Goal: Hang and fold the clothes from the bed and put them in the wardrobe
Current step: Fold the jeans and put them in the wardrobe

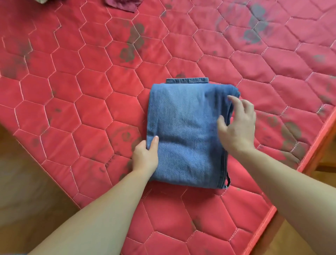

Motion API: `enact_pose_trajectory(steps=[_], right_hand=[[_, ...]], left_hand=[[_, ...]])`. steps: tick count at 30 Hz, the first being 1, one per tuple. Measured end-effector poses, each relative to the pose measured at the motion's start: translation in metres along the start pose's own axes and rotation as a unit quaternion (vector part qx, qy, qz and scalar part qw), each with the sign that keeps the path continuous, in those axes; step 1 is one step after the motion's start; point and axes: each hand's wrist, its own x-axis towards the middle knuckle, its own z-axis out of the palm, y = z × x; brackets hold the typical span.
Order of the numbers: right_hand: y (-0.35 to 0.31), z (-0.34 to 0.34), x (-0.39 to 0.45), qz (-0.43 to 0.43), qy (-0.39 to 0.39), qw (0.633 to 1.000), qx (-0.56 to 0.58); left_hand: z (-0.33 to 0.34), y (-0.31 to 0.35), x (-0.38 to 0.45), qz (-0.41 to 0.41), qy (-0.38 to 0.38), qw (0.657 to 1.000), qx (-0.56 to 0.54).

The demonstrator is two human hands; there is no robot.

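Observation:
A pair of blue jeans point(183, 127) lies folded into a thick rectangle on the red quilted mattress point(91, 81). My left hand point(145, 156) grips the fold's lower left edge, thumb on top and fingers hidden underneath. My right hand point(238, 123) is over the right side of the jeans with fingers spread and relaxed, its fingertips at the denim; it is slightly blurred. The waistband peeks out at the far end of the fold.
A dark red garment point(123, 4) lies at the mattress's far edge, with a scrap of another cloth point(41, 1) to its left. Wooden floor point(27, 182) shows at the lower left and beyond the mattress's right edge point(309, 163).

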Motion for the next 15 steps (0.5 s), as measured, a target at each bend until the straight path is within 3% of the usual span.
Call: enact_pose_trajectory(steps=[2,5,11,15], right_hand=[[-0.007,0.008,0.018,-0.029,-0.044,0.997,-0.054],[-0.026,0.024,0.040,0.098,-0.118,0.988,-0.028],[-0.050,0.042,0.072,0.256,-0.111,0.960,0.011],[-0.045,0.043,0.070,0.200,-0.065,0.968,0.136]], left_hand=[[0.001,-0.001,-0.001,0.009,0.012,1.000,-0.008],[0.003,-0.001,-0.003,0.012,0.031,0.999,-0.022],[0.002,0.000,-0.004,0.011,0.039,0.999,-0.036],[0.002,-0.003,-0.002,0.010,0.032,0.998,-0.051]])
